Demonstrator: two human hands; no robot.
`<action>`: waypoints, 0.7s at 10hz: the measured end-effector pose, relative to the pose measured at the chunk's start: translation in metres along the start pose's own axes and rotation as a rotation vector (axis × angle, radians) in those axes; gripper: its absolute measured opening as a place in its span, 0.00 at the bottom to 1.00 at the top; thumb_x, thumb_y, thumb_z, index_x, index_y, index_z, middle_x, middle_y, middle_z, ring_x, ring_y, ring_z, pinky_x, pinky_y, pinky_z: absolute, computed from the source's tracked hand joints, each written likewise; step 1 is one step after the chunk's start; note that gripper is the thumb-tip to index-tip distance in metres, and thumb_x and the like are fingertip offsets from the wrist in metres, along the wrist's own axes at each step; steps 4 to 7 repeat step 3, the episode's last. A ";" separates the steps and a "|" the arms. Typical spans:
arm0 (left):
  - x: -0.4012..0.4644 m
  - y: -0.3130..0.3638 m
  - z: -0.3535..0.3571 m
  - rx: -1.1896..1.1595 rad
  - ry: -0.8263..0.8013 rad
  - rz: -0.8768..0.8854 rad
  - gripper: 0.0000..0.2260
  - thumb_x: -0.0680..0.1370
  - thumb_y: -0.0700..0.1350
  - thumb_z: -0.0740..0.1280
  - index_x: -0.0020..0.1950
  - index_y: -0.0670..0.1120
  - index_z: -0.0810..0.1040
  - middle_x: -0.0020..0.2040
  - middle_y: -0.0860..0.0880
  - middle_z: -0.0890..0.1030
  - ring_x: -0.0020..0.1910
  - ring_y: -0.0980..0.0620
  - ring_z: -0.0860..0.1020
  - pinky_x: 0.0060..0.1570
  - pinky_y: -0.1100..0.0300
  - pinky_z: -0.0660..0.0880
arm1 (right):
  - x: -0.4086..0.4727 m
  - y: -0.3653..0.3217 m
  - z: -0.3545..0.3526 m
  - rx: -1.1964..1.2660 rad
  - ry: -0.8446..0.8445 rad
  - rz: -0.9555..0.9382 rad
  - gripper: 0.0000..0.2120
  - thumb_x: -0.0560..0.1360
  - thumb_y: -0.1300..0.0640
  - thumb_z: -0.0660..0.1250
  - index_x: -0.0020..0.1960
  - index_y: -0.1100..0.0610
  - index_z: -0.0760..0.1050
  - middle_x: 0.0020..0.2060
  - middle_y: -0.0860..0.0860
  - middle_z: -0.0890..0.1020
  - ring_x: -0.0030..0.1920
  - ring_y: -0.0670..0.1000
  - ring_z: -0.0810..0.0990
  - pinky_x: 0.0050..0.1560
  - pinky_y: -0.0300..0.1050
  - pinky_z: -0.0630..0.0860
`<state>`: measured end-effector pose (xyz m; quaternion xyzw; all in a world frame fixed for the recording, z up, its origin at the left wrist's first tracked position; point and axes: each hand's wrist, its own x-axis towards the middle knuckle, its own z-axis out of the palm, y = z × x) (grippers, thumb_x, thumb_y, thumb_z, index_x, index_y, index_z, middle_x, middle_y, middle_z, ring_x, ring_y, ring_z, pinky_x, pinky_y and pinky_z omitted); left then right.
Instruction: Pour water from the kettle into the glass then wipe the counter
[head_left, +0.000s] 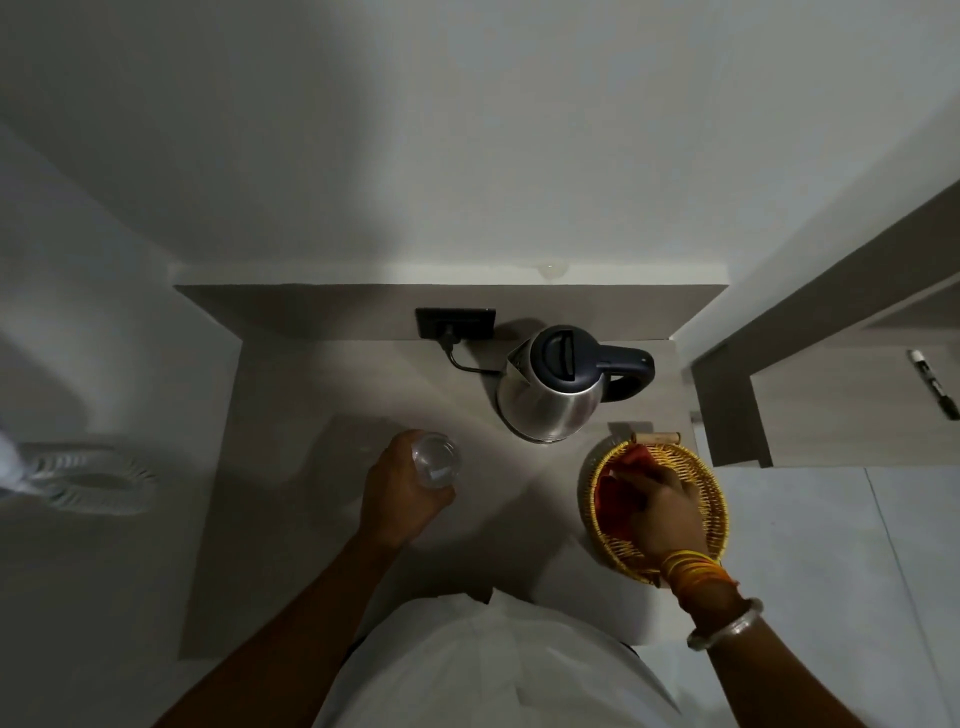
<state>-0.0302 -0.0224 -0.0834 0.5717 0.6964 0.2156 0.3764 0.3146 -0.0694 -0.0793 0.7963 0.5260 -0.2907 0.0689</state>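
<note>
While the left hand (402, 499) wraps around a clear glass (435, 460) just below the centre of the frame, the right hand (662, 512) reaches into a yellow woven basket (717, 499) at the lower right, its fingers closed over a red cloth (615, 491) lying inside. The glass stands upright on the pale counter (291, 426), seen from straight above; the dim light makes it hard to tell whether it holds any water, though it looks empty. A steel kettle (553, 400) with a dark lid and dark handle sits above and to the right of the glass, near it but not touching, with the handle pointing toward the right edge of the frame. Its cord (462, 364) runs up and left to a black wall socket (455, 323) at the back of the counter. A small wooden roller-like piece (657, 438) lies just above the basket rim. A marker pen (932, 382) rests on a separate ledge at the far right.

Judging by this layout, the pouring step has not begun: the kettle is untouched, and the person seems to be readying both the glass and the wiping cloth. The next move likely calls for the right hand to let go of the cloth, take the kettle by its handle, lift it off its base and tip the spout over the glass while the left hand steadies it
</note>
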 end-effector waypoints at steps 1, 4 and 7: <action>0.000 -0.002 0.000 0.011 -0.015 -0.006 0.37 0.61 0.45 0.86 0.66 0.51 0.75 0.60 0.50 0.82 0.57 0.47 0.82 0.53 0.59 0.77 | -0.004 -0.010 0.000 -0.024 0.080 0.010 0.26 0.73 0.54 0.73 0.70 0.43 0.75 0.70 0.58 0.72 0.70 0.67 0.65 0.70 0.67 0.66; -0.002 0.012 -0.007 -0.024 -0.008 0.044 0.44 0.61 0.62 0.83 0.71 0.51 0.70 0.69 0.51 0.76 0.66 0.48 0.77 0.60 0.54 0.78 | -0.015 -0.054 -0.021 0.169 0.416 -0.312 0.23 0.71 0.62 0.72 0.65 0.49 0.78 0.63 0.57 0.76 0.65 0.61 0.71 0.65 0.63 0.70; -0.002 0.012 -0.007 -0.024 -0.008 0.044 0.44 0.61 0.62 0.83 0.71 0.51 0.70 0.69 0.51 0.76 0.66 0.48 0.77 0.60 0.54 0.78 | -0.015 -0.054 -0.021 0.169 0.416 -0.312 0.23 0.71 0.62 0.72 0.65 0.49 0.78 0.63 0.57 0.76 0.65 0.61 0.71 0.65 0.63 0.70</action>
